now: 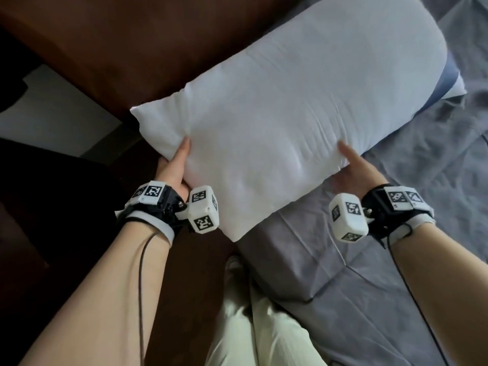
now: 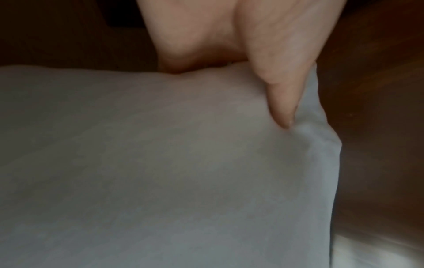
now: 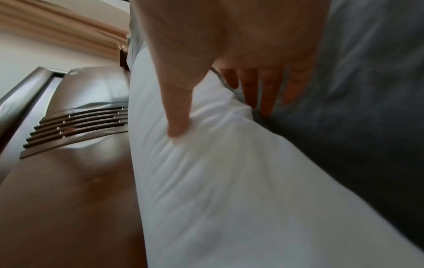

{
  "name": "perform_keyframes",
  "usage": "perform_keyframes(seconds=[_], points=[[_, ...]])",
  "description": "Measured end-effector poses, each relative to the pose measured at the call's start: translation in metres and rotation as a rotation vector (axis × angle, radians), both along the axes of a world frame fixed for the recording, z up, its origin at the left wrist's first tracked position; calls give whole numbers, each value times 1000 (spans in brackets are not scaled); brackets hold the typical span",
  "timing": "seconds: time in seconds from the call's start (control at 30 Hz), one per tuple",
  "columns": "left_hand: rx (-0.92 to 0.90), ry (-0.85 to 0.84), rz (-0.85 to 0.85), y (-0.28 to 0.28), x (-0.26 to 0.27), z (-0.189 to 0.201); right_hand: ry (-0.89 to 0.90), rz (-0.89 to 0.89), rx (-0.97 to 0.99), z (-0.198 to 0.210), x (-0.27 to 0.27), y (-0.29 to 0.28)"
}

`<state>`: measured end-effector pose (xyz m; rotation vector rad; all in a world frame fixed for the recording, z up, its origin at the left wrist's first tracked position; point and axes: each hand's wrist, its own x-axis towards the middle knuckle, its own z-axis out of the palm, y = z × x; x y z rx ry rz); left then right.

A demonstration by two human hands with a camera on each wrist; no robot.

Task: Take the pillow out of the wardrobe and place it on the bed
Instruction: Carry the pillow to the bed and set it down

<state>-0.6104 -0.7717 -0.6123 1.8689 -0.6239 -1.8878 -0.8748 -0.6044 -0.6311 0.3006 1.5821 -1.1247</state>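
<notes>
Pillow (image 1: 285, 122) is out of the wardrobe, mid-frame over the bed (image 1: 356, 286) – left hand (image 1: 173, 165) and right hand (image 1: 356, 170) each pinch its near edge; seemingly not yet set down

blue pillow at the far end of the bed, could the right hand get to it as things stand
Probably not yet. The right hand grips the white pillow, thumb on top and fingers under its edge, and that pillow lies over nearly all of the blue pillow. Only a far corner shows, so the hand would have to let go first.
</notes>
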Motion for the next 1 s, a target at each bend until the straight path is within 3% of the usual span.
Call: perform_keyframes(seconds=[0.17,0.37,0.83,1.0], points=[[68,-22,-45,-3,-4,-6,-87,-33,14,19,-19,-13],[15,-38,9,-9,-16,-15,143,-39,193,25,-31,-36],[-146,8,70,-16,-28,-3,370,-217,-162,19,-75,-74],[-130,33,52,-27,-40,-9,421,-261,-98,5,-85,-84]])
